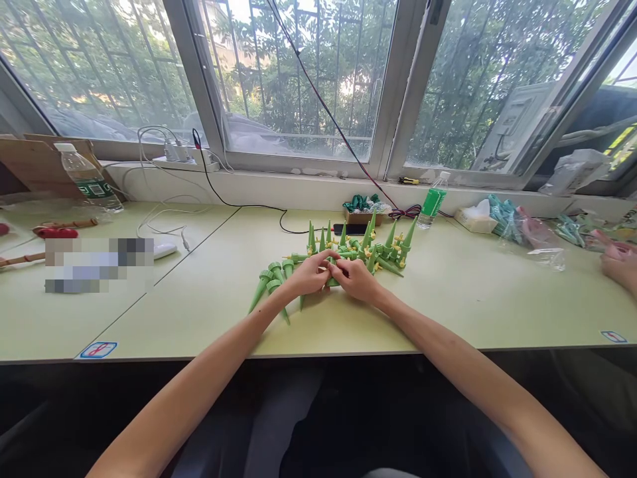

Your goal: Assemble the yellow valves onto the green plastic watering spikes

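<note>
My left hand and my right hand meet over the table, fingers closed around one green plastic watering spike. Most of that spike is hidden by the fingers. Left of my hands lie several loose green spikes with ribbed caps, tips toward the front edge. Behind and to the right, more green spikes with small yellow valves form a cluster; some stand upright and others lie on their sides.
The pale table meets a window sill. A phone and a small box sit behind the spikes. Bottles stand at both sides, and cables cross the back. Another person's hand is at far right, near plastic bags.
</note>
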Demonstrator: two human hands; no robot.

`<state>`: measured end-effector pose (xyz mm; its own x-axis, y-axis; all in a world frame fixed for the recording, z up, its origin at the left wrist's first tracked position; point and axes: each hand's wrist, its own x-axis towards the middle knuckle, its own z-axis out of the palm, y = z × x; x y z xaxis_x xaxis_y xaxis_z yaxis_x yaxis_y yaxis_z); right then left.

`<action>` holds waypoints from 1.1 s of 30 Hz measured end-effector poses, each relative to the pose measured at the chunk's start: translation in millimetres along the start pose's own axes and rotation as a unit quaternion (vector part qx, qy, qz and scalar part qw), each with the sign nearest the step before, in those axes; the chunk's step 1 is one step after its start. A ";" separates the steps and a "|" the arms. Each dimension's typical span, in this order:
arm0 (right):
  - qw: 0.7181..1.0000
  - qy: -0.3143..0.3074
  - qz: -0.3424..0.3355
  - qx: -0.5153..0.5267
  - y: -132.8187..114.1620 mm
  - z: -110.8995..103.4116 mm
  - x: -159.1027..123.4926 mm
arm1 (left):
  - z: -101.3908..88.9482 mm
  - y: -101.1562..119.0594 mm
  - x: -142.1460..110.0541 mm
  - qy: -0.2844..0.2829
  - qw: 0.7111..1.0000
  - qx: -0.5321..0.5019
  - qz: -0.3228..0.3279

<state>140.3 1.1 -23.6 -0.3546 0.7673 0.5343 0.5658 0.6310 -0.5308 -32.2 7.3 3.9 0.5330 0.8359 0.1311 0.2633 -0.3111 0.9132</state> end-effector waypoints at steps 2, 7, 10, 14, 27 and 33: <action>1.000 -0.001 0.002 -0.002 -0.4 -0.2 0.0 | -0.2 -0.9 0.4 -0.001 1.000 0.004 0.004; 1.000 -0.002 0.001 -0.001 -1.4 -0.4 0.1 | -0.2 -1.3 0.9 0.003 1.000 0.014 0.006; 1.000 -0.003 0.004 0.001 -1.8 -0.6 0.0 | -0.3 -1.4 0.9 0.005 1.000 0.022 0.006; 1.000 -0.006 0.011 -0.001 -2.4 -0.9 0.0 | -0.4 -2.1 0.8 0.005 0.999 0.032 0.013; 1.000 -0.011 0.013 0.000 -2.0 0.2 0.1 | -1.2 -3.9 0.6 -0.001 0.999 0.043 0.017; 1.000 -0.012 0.010 -0.001 -1.2 0.6 0.5 | -1.1 -3.6 -0.1 0.000 0.999 0.047 0.022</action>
<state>139.1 0.8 -23.1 -0.3616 0.7822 0.5074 0.5748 0.6155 -0.5392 -34.1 8.8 1.1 0.5454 0.8205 0.1714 0.3142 -0.3897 0.8657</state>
